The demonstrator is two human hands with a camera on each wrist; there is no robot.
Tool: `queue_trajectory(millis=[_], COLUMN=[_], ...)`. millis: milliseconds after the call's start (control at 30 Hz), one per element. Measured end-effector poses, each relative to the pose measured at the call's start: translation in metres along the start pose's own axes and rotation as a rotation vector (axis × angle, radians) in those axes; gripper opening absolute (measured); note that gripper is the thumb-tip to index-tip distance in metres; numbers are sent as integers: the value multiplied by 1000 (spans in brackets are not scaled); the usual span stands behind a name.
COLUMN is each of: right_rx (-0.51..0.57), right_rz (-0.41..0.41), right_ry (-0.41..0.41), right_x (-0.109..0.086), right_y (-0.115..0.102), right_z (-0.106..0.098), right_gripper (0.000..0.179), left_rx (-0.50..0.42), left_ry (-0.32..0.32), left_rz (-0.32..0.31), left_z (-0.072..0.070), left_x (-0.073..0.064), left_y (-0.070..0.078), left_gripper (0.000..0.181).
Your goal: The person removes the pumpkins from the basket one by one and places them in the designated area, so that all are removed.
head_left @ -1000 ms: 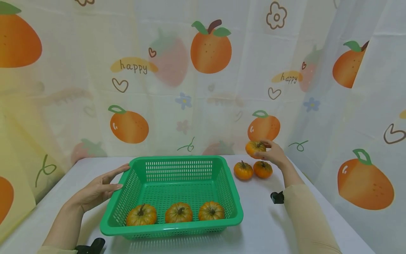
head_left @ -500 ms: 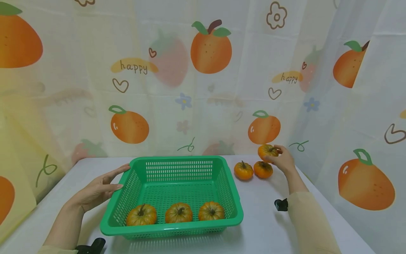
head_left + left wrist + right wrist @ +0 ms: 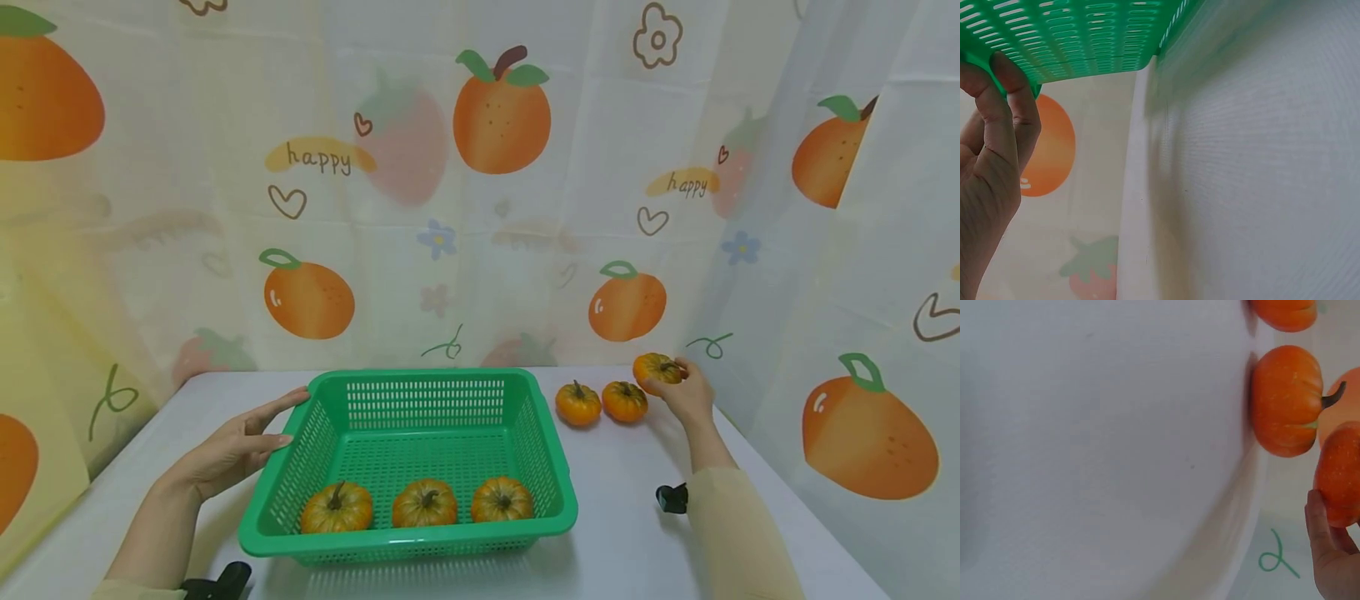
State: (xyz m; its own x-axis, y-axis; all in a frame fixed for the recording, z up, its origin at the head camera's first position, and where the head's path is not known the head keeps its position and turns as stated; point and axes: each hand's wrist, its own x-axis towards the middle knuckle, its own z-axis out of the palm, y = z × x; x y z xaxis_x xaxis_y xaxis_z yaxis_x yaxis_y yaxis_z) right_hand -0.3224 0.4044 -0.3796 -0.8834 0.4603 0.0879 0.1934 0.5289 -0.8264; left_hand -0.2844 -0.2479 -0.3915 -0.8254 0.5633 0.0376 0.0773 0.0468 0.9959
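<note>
My right hand (image 3: 692,397) holds a small orange pumpkin (image 3: 657,369) at the far right of the table, thumb and fingers on its sides. In the right wrist view that pumpkin (image 3: 1340,475) is raised off the white surface. To its left two more pumpkins rest on the table, a nearer-to-hand one (image 3: 625,402) and another one (image 3: 577,405) closer to the basket. My left hand (image 3: 232,446) grips the left rim of a green plastic basket (image 3: 555,467); in the left wrist view its fingers (image 3: 1013,81) curl at the rim.
Inside the basket, along its near wall, sit a left pumpkin (image 3: 337,508), a middle pumpkin (image 3: 424,503) and a right pumpkin (image 3: 502,500). A white cloth covers the table (image 3: 615,533). Behind it hangs a fruit-print curtain (image 3: 480,233), which also runs along both sides.
My right hand has carried its pumpkin rightward and lower, from behind the two table pumpkins to their right. The left hand and the basket have stayed in place.
</note>
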Motion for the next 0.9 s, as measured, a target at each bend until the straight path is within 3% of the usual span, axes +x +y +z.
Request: queue_trajectory(millis=[467, 900], right_rx=[-59, -31], right_rz=[8, 166], right_ry=[69, 58], right_x=[-7, -6], right_y=[16, 27], right_z=[-7, 0], right_gripper=[77, 80], left_rx=[-9, 6], left_ry=[1, 6], left_rz=[5, -4], left_z=[-1, 0], left_x=[-1, 0], left_y=[0, 0], left_gripper=[68, 68])
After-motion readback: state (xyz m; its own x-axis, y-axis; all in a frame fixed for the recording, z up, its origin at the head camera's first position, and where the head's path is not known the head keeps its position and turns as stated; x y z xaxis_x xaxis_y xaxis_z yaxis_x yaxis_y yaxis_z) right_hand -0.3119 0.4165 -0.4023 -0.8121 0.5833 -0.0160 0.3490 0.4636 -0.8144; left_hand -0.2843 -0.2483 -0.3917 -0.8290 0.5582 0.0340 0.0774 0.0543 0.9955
